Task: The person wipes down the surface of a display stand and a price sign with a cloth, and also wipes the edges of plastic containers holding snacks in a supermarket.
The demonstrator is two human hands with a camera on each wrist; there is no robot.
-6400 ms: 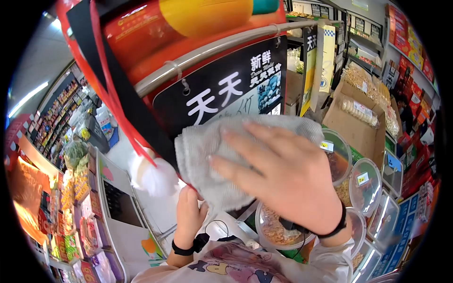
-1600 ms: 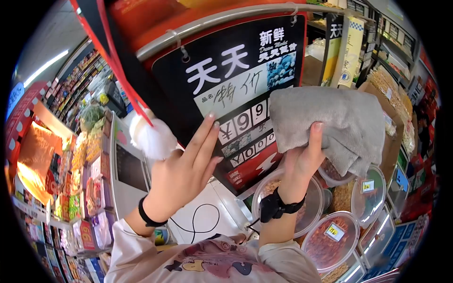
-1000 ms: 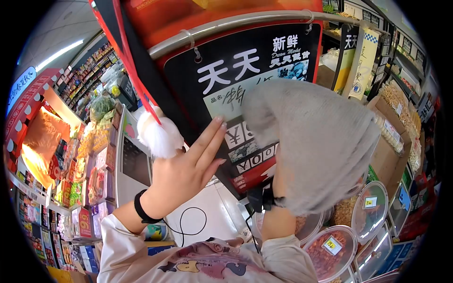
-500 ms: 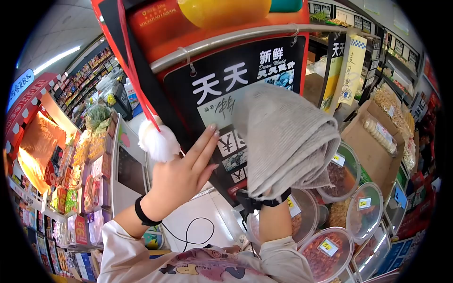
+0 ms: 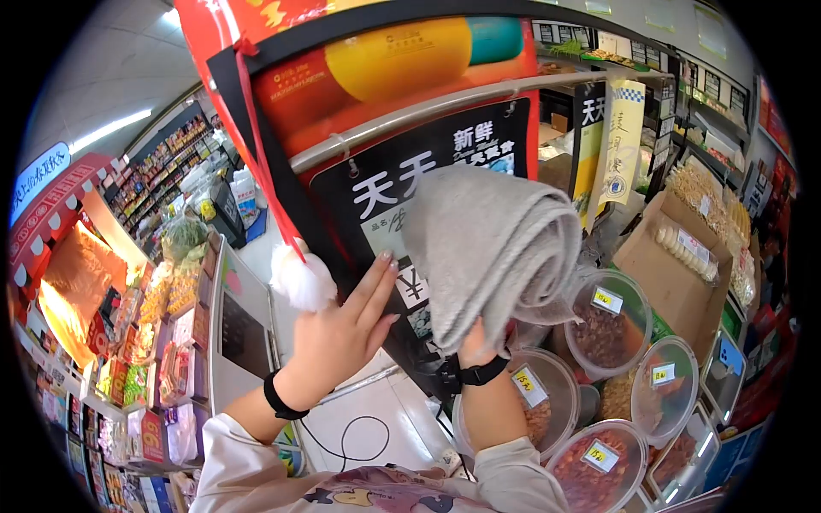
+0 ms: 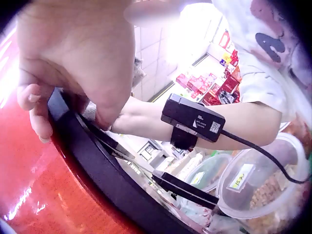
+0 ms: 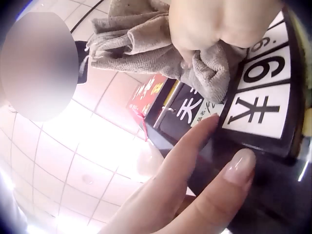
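Observation:
A grey cloth (image 5: 496, 248), folded and bunched, covers much of the right part of a black hanging price sign (image 5: 351, 184). My right hand (image 5: 481, 342) grips it from below; most of the fingers are hidden. In the right wrist view the cloth (image 7: 146, 48) bunches under the right hand (image 7: 219, 22) beside large price digits (image 7: 265, 70). My left hand (image 5: 338, 346) clasps the sign's left edge, two fingers extended across its front. In the left wrist view, fingertips of the left hand (image 6: 78, 58) rest on the red side (image 6: 53, 180), past the black edge.
A metal rail (image 5: 410, 120) carries the sign by hooks. On the right stand several lidded tubs (image 5: 609, 321) of dried food and a cardboard box (image 5: 676, 274). A white pompom (image 5: 304, 278) hangs by a red cord near my left hand. Packed shelves (image 5: 162, 342) line the left.
Earlier my right palm lay spread over the cloth, with the left hand low below the sign. The left now clasps its edge. Lately the cloth has swung leftward over the price digits.

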